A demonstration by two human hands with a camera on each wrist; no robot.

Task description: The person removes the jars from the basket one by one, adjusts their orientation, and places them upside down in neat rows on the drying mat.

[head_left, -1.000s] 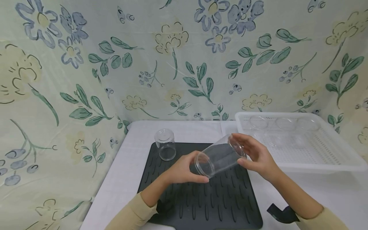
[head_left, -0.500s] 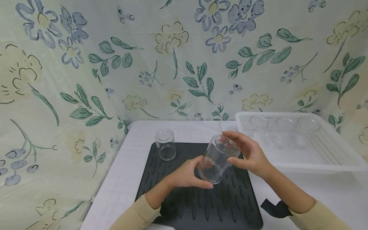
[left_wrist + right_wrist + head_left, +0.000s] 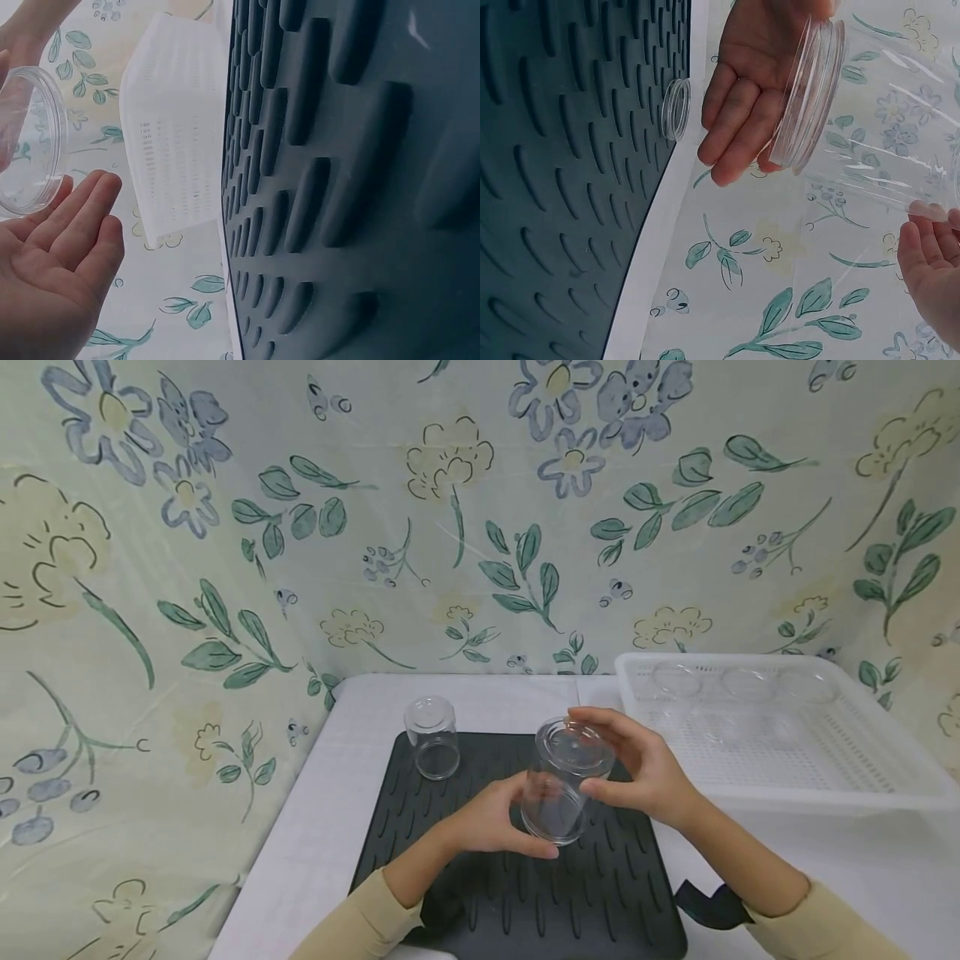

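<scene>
the jar [image 3: 564, 789] has swung nearer vertical, wide-spread fingers [image 3: 617, 724] gripping both ends.

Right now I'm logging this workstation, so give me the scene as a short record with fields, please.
Held item: clear jar, ringed end down, slightly tilted, above the mat and not touching it
Left hand: holds the jar's lower, ringed end
Right hand: holds the jar's upper end
Mat: dark, ridged
Second jar: clear, standing ringed end down at the mat's far left corner
Basket: white, perforated, right of the mat; holds clear round items, details unclear
</scene>
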